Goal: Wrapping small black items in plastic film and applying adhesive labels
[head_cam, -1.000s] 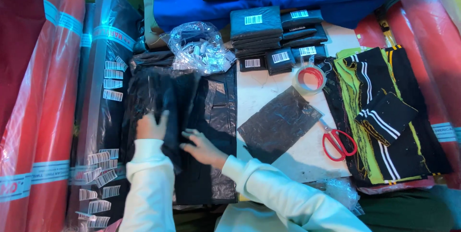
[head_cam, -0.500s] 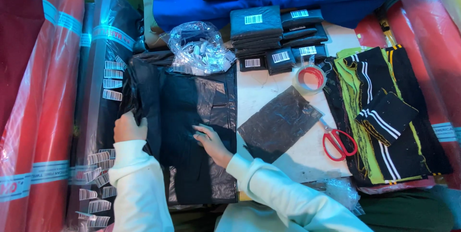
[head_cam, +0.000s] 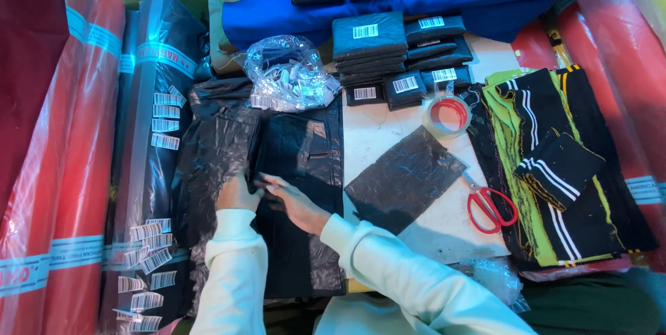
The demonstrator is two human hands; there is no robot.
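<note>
A crumpled black plastic bag (head_cam: 215,158) is gripped at its lower edge by the left hand (head_cam: 236,195), whose fingers are curled closed around the film, while the right hand (head_cam: 295,203) is laid flat beside it with its fingers spread and pressed on a folded black garment (head_cam: 298,168). The bag is spread over the left part of that garment, near the middle of the bench (head_cam: 378,123), and both hands are nearly touching at the seam between the two. Both forearms are covered by white sleeves (head_cam: 388,272). Just right of the garment, a second flat black bag (head_cam: 402,179) is laid on the bare bench, and red-handled scissors (head_cam: 491,207) are found beside it, next to a pile of black fabric with white and green stripes (head_cam: 548,161). A roll of clear tape (head_cam: 449,113) is set above the flat bag. Stacks of packed black parcels with white labels (head_cam: 388,47) are ranged along the far edge, and a clear bag of small tags (head_cam: 288,71) is placed just beyond the garment (its contents cannot be made out). Wrapped red fabric rolls (head_cam: 62,155) are stood at the far left.
</note>
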